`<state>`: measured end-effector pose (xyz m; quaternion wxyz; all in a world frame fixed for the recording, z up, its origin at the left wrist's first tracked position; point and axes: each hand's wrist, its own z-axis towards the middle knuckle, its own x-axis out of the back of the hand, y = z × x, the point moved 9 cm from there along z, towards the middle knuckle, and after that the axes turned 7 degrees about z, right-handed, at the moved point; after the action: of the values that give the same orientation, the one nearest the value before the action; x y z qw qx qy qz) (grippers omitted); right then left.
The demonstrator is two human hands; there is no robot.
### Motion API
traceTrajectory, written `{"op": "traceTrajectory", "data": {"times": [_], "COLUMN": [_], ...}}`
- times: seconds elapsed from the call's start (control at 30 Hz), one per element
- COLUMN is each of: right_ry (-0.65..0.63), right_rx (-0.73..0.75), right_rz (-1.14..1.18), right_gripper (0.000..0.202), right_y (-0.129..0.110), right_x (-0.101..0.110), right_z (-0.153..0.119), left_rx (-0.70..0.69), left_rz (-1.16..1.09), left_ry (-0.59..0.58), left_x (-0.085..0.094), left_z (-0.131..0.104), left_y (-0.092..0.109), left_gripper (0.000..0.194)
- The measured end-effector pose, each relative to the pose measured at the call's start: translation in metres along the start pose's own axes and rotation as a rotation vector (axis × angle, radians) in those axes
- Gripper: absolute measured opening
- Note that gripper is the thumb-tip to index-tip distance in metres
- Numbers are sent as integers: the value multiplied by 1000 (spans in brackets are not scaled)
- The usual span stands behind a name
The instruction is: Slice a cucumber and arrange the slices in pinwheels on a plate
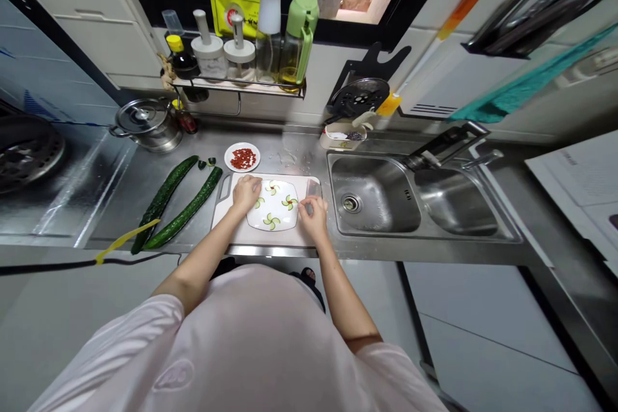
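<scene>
A white square plate [261,221] lies on a pale cutting board [236,237]. Several green, curved, petal-like shapes form pinwheels on the plate, some with red at the middle; whether they are cut pieces or a print I cannot tell. At the plate's upper left edge is my left hand [246,192], its fingers closed together on the rim. My right hand [315,216] pinches at the right rim, thumb and fingertips close together. Beyond the board stands a small white dish [228,158] of chopped red bits. Two long cucumbers [167,190] [190,211] lie to the left.
Small cucumber ends [201,165] lie near the cucumbers. A lidded steel pot [147,125] stands at the back left. To the right is a double sink [381,206] with a tap [476,141]. Bottles and jars fill a wall rack [241,85]. A yellow strap [126,240] crosses the counter's front edge.
</scene>
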<state>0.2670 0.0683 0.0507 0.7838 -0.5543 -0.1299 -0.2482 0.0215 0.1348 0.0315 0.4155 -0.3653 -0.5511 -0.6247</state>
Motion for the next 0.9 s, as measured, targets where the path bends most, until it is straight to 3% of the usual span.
{"op": "traceTrajectory", "data": {"times": [0.23, 0.37, 0.57, 0.9], "right_ry": [-14, -38, -52, -61], "right_rx": [-5, -27, -26, -30], "right_rz": [-6, -7, -11, -28], "right_gripper": [8, 9, 10, 10], "right_y": [0, 1, -3, 0], "right_x": [1, -1, 1, 1], "right_z": [-10, -16, -18, -20], "left_rx": [256, 379, 336, 286], "left_rz": [18, 79, 173, 300], "left_ry": [99, 84, 13, -84], "left_x": [16, 21, 23, 6], "left_z": [36, 47, 66, 87], "left_y": [-67, -90, -88, -76], "left_gripper": [30, 30, 28, 30]}}
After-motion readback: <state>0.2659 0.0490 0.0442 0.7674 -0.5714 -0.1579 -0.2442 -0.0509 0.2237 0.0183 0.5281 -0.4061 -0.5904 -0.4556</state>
